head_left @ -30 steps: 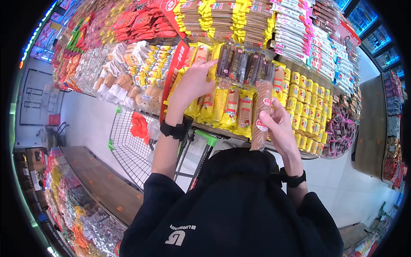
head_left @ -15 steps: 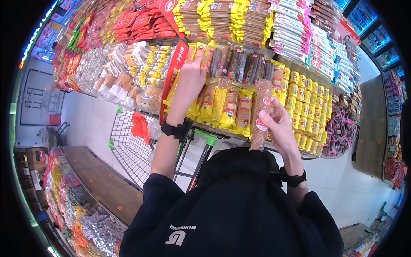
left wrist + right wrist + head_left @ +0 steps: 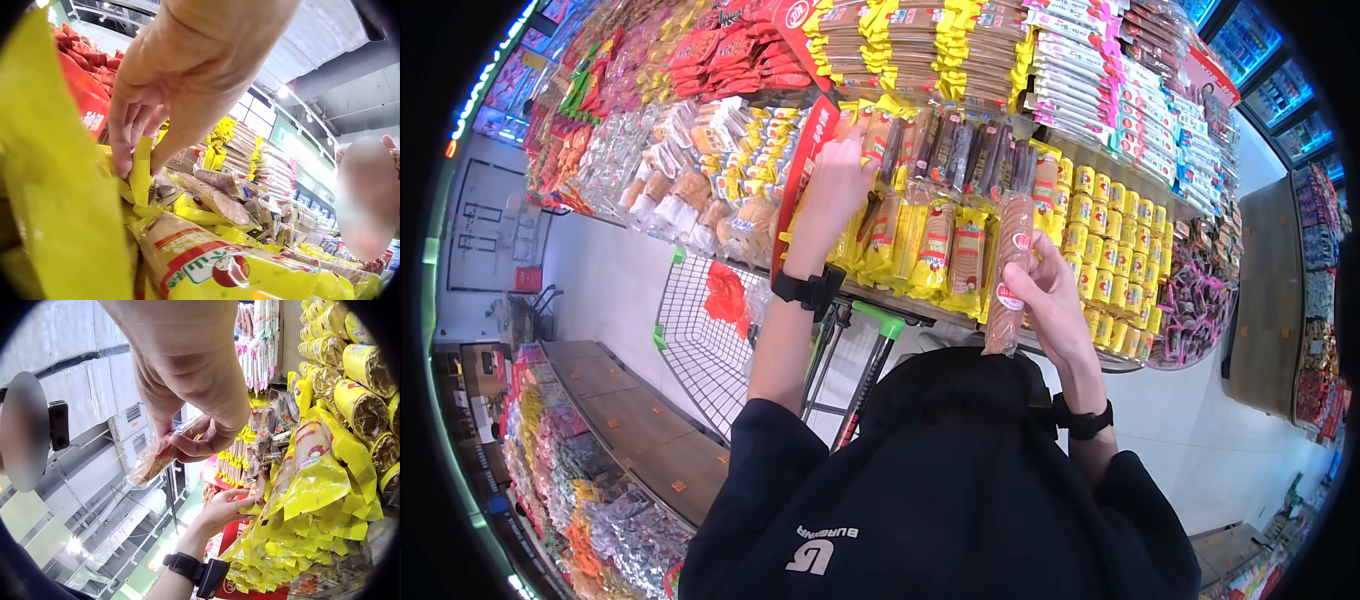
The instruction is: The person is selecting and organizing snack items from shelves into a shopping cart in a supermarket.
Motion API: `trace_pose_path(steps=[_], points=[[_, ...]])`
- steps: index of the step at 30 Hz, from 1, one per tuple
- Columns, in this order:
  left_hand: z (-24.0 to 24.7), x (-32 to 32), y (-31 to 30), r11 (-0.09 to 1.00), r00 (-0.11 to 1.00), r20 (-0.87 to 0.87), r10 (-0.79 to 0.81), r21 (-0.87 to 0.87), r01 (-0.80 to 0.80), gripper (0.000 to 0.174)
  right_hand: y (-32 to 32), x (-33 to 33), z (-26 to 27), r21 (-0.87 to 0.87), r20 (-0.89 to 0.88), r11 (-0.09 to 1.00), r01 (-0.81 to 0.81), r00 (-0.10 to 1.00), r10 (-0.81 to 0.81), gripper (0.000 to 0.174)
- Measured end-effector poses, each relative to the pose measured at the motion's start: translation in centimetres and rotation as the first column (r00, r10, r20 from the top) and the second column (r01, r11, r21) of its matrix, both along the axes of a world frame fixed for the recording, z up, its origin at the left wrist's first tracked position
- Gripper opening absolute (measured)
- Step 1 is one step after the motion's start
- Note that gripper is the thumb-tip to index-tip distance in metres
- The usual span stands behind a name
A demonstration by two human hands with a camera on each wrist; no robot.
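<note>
My right hand holds a long clear-wrapped roll of reddish-brown discs upright between thumb and fingers, with round red-and-white labels along it. The roll also shows under that hand in the right wrist view. My left hand reaches into the far left of a bin of yellow-ended snack packs. In the left wrist view its thumb and fingers pinch a yellow wrapper end. Just below lies a pack printed with a red fruit face. Dark wrapped bars lie right of the left hand.
Small yellow cylinders are stacked to the right. A red divider borders the bin's left side, with bagged baked snacks beyond it. The shopping cart, holding a red bag, stands below left, close to the display's edge.
My left hand has moved left from near the dark bars to the yellow-ended packs beside the red divider, and its fingers have closed on a wrapper end. The right hand keeps holding the roll.
</note>
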State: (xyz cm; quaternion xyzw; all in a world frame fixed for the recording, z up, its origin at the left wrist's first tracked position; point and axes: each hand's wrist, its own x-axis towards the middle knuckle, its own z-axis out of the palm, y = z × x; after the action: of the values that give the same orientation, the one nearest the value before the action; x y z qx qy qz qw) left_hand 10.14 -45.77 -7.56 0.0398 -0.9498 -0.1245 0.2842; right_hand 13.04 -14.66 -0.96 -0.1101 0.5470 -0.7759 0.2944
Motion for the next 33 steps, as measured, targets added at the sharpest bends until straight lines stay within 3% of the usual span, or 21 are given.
trace_pose_path(steps=[6,9,12,15,18,21,24,27,30,33], points=[[1.5,0.7,0.4,0.993,0.996,0.005,0.087,-0.081,-0.086,0.033,0.1,0.0,-0.2,0.006,0.000,1.000,0.008,1.000,-0.008,0.043],[3.6,0.5,1.5,0.995,0.980,-0.185,-0.068,-0.088,0.052,0.029,0.1,-0.2,-0.4,0.014,0.002,1.000,0.009,1.000,-0.009,0.043],[5.2,0.9,3.4,0.885,0.962,0.102,-0.254,0.426,0.189,0.022,-0.1,-0.1,-0.5,0.021,0.002,1.000,0.007,1.000,-0.007,0.043],[4.3,0.6,3.2,0.910,0.954,0.080,-0.289,0.332,0.247,0.016,-0.3,-0.1,-0.2,0.024,-0.009,1.000,0.018,1.000,-0.018,0.041],[4.3,0.6,2.8,0.890,0.946,0.094,-0.311,0.378,0.255,0.017,-0.2,-0.1,-0.2,0.034,-0.009,0.999,0.022,1.000,-0.022,0.040],[5.4,1.5,3.0,0.825,0.955,0.132,-0.266,0.543,0.155,0.018,0.1,-0.4,-0.4,0.039,0.006,0.999,0.019,1.000,-0.019,0.039],[6.6,3.0,3.0,0.805,0.952,0.168,-0.256,0.583,0.114,0.019,0.0,-0.4,-0.5,0.045,0.023,0.998,0.044,0.999,-0.045,0.037],[6.6,5.2,3.8,0.690,0.907,0.173,-0.385,0.707,0.158,0.022,0.1,-0.7,-0.6,0.043,0.020,0.999,0.024,0.999,-0.025,0.037],[7.8,7.9,7.4,0.288,0.822,0.100,-0.560,0.954,0.080,0.026,-0.4,-0.8,-0.3,0.054,0.023,0.999,0.006,1.000,-0.007,0.039],[8.4,9.9,9.8,0.294,0.802,0.157,-0.576,0.956,0.024,0.032,-1.3,-0.6,0.6,0.065,-0.020,0.998,-0.003,1.000,0.004,0.043]])
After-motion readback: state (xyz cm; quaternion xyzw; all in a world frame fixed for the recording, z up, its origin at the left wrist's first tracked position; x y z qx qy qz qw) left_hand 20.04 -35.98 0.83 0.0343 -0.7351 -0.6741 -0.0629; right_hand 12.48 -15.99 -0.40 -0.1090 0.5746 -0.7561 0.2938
